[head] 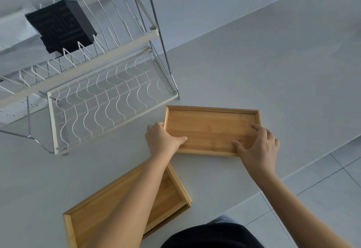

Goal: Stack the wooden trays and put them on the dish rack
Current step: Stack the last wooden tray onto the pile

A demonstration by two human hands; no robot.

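A small wooden tray lies on the white counter in the middle of the view. My left hand grips its left end, thumb inside the rim. At the tray's right front corner my right hand holds on with the fingers spread over the rim. A larger wooden tray lies nearer to me at the lower left, partly hidden under my left forearm. The two-tier white wire dish rack stands at the upper left, its lower shelf just left of the small tray.
A black square holder sits on the rack's upper tier. The counter runs diagonally, with its edge at the right and a tiled floor below it. A white wall rises behind the rack.
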